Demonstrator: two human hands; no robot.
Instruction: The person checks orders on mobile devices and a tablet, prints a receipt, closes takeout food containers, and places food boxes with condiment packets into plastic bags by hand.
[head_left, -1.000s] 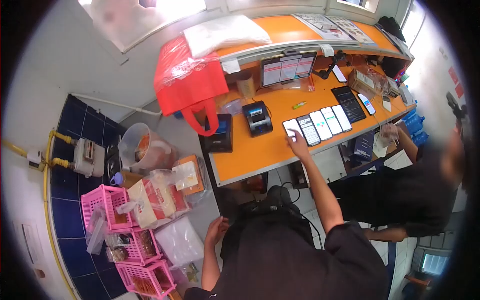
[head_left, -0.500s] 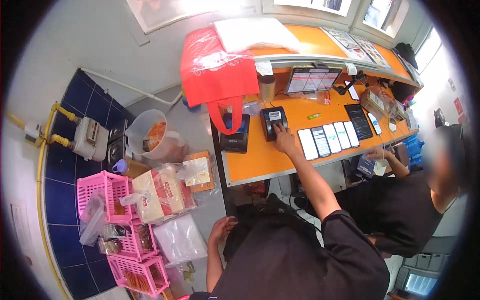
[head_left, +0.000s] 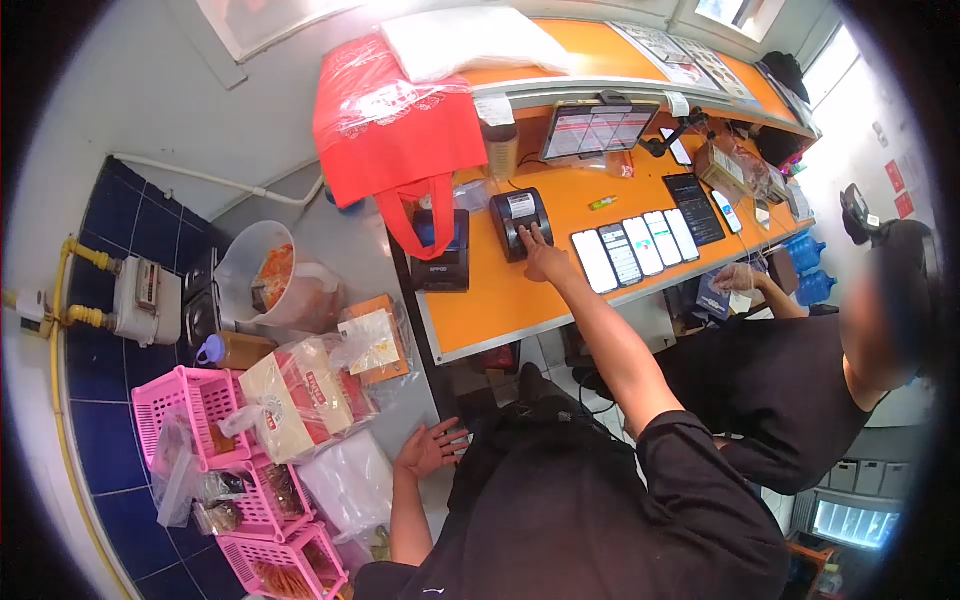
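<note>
My right hand (head_left: 545,258) reaches over the orange counter (head_left: 490,322), its fingertips touching the front of a small black printer (head_left: 520,212) with a white label. The fingers are partly spread and hold nothing. My left hand (head_left: 431,447) is open, palm up with fingers apart, beside the grey worktop edge and near a stack of clear plastic bags (head_left: 350,480). Several lit phones (head_left: 645,243) lie in a row right of the printer. A second black device (head_left: 441,262) stands to its left, under the handles of a red bag (head_left: 400,140).
A co-worker in black (head_left: 790,385) is at the right, a gloved hand near a dark blue box (head_left: 712,295). A tablet (head_left: 600,130) stands at the back. Pink baskets (head_left: 190,395), a plastic jug (head_left: 245,285) and a cardboard box (head_left: 300,395) are on the left.
The view has shifted, so the counter sits further left and higher. My left hand has opened and turned palm up. My right hand remains at the printer.
</note>
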